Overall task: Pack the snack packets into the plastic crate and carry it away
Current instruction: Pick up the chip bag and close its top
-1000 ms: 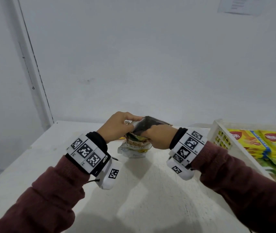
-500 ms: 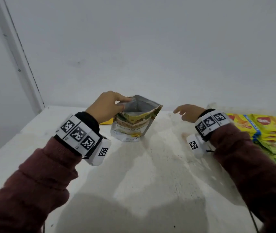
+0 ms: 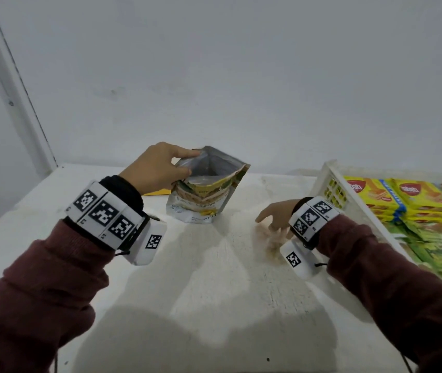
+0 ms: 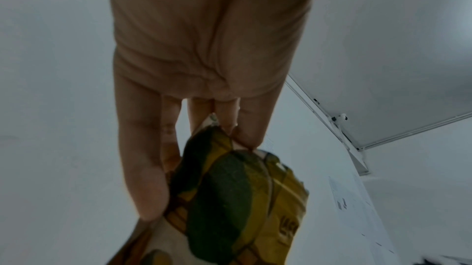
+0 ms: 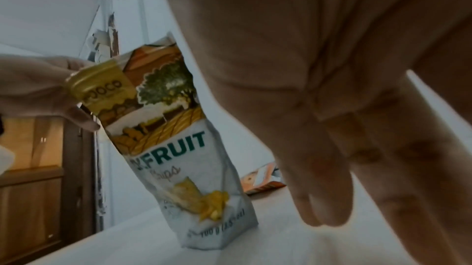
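Snack packets [image 3: 413,208] stacked in rows inside the white plastic crate [image 3: 330,184], far right edge of the head view, yellow ones at the back, green ones nearer the lower right. White table [image 3: 214,278] filling the lower half of the frame, crate resting on it. Centre of the frame: jackfruit chips pouch [image 3: 206,195], standing upright on the table, mouth gaping open, silver lining showing. Left hand [image 3: 158,168], just left of centre, pinching the pouch's top edge between thumb and fingers [image 4: 143,178], same grip clear in the left wrist view. Right hand [image 3: 276,216], right of centre and blurred, hovering low over the table between pouch and crate, fingers [image 5: 321,188] hanging loose and straight, holding nothing. Behind the pouch, toward the upper left, orange packet [image 5: 263,180] lying flat on the table.
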Available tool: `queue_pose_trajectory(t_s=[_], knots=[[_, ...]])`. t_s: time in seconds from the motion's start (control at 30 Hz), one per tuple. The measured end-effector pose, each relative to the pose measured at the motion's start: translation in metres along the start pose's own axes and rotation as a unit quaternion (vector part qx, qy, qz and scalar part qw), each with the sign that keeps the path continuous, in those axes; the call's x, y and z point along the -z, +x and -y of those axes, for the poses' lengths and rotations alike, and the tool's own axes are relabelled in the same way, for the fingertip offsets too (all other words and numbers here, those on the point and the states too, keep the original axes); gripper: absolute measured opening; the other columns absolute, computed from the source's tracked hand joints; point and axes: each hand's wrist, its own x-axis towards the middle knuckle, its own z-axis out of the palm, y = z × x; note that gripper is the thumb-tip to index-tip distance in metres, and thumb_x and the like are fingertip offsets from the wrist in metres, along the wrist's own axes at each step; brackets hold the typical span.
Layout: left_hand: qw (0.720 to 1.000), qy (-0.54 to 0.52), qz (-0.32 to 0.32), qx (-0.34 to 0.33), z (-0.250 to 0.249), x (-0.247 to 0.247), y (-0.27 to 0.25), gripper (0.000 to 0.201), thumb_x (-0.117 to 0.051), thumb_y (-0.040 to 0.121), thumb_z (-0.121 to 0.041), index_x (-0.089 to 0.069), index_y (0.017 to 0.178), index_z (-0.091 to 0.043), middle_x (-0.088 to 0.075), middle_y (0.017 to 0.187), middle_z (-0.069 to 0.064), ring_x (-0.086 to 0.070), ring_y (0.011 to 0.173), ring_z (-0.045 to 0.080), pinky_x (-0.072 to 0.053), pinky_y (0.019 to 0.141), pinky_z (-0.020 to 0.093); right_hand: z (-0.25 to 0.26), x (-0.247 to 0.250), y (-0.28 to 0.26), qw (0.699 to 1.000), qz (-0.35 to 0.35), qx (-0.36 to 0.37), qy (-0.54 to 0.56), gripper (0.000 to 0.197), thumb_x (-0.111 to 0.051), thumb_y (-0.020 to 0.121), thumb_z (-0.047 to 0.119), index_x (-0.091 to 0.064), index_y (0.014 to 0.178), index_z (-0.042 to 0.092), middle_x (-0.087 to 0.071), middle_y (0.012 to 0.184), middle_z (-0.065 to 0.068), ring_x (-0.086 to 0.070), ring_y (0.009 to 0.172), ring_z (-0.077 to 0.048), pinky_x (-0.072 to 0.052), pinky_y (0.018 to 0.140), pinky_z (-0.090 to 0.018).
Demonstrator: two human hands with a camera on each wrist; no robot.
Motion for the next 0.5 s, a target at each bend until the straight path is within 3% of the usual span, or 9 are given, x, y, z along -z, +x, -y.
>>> queue_pose_trajectory(t_s=[0.07,0.13,0.17,0.2,0.27,0.33,0.4,0.43,0.5], knots=[[1.000,0.004,0.001,-0.005,0.001,0.000,0.000,0.041,-0.055,0.086,-0.004,-0.060,0.122,-0.023,-0.053,0.070,-0.021,-0.053,0.049,0.005,-0.048,0.056,0.017,0.001,0.004,0.003,1.000,-0.009,-0.005,0.006,0.047,-0.052,0.092,0.012,-0.042,0.138,0.018,-0.053,0.092,0.004,-0.054,0.072,-0.008,-0.047,0.066,-0.021],[1.000,0.004,0.005,-0.007,0.001,0.001,-0.001,0.042,-0.055,0.086,-0.004,-0.058,0.122,-0.027,-0.056,0.073,-0.015,-0.054,0.055,0.014,-0.051,0.061,0.024,0.004,0.009,0.004,0.998,-0.032,-0.016,-0.045,0.048,-0.045,0.097,0.020,-0.033,0.142,0.011,-0.049,0.127,-0.006,-0.054,0.109,-0.016,-0.043,0.090,-0.027],[1.000,0.001,0.006,-0.006,0.002,0.001,-0.001,0.043,-0.054,0.086,-0.003,-0.057,0.121,-0.028,-0.057,0.074,-0.013,-0.054,0.055,0.014,-0.051,0.059,0.022,0.005,0.009,0.004,0.997,-0.043,-0.024,-0.065,0.050,-0.043,0.098,0.026,-0.030,0.143,0.008,-0.039,0.141,-0.009,-0.043,0.127,-0.021,-0.035,0.102,-0.031],[1.000,-0.002,0.007,-0.005,0.002,0.001,-0.001,0.043,-0.054,0.086,-0.003,-0.057,0.122,-0.027,-0.056,0.072,-0.014,-0.054,0.052,0.010,-0.050,0.053,0.016,0.004,0.006,0.008,0.996,-0.042,-0.037,-0.070,0.052,-0.040,0.098,0.030,-0.028,0.143,0.006,-0.032,0.148,-0.009,-0.034,0.135,-0.023,-0.028,0.107,-0.032],[1.000,-0.003,0.003,-0.006,0.003,0.000,-0.001,0.042,-0.055,0.086,-0.002,-0.059,0.123,-0.022,-0.053,0.069,-0.015,-0.050,0.047,0.006,-0.043,0.045,0.005,0.003,-0.001,0.013,0.996,-0.023,-0.041,-0.073,0.052,-0.038,0.099,0.032,-0.031,0.142,0.005,-0.030,0.149,-0.010,-0.031,0.137,-0.023,-0.026,0.109,-0.030],[1.000,0.003,0.001,-0.010,0.002,-0.001,-0.002,0.042,-0.056,0.086,-0.003,-0.059,0.124,-0.019,-0.052,0.072,-0.006,-0.049,0.048,0.004,-0.039,0.044,0.003,0.001,-0.006,0.017,0.998,-0.018,-0.029,-0.055,0.048,-0.044,0.097,0.027,-0.039,0.138,0.003,-0.039,0.143,-0.011,-0.038,0.132,-0.023,-0.030,0.104,-0.028],[1.000,0.003,0.001,-0.014,0.002,0.000,-0.002,0.042,-0.056,0.086,-0.003,-0.059,0.124,-0.018,-0.052,0.077,0.000,-0.051,0.044,0.001,-0.038,0.044,0.003,-0.002,-0.007,0.022,0.999,-0.025,-0.012,-0.023,0.041,-0.050,0.094,0.019,-0.050,0.128,-0.003,-0.052,0.119,-0.012,-0.049,0.111,-0.021,-0.039,0.089,-0.027],[1.000,0.001,0.002,-0.015,0.002,0.000,-0.002,0.042,-0.056,0.086,-0.002,-0.058,0.125,-0.018,-0.053,0.079,0.000,-0.053,0.043,-0.001,-0.039,0.044,0.003,-0.005,-0.005,0.025,0.999,-0.033,0.006,0.004,0.036,-0.054,0.091,0.014,-0.056,0.120,-0.006,-0.052,0.103,-0.010,-0.049,0.097,-0.018,-0.039,0.078,-0.025],[1.000,0.001,0.004,-0.011,0.003,0.001,-0.001,0.042,-0.056,0.086,-0.003,-0.058,0.125,-0.019,-0.054,0.085,-0.001,-0.053,0.045,-0.002,-0.044,0.046,0.004,-0.009,0.000,0.026,0.996,-0.056,0.027,0.057,0.017,-0.058,0.086,0.008,-0.066,0.096,-0.003,-0.053,0.087,-0.001,-0.045,0.086,-0.015,-0.038,0.064,-0.023]])
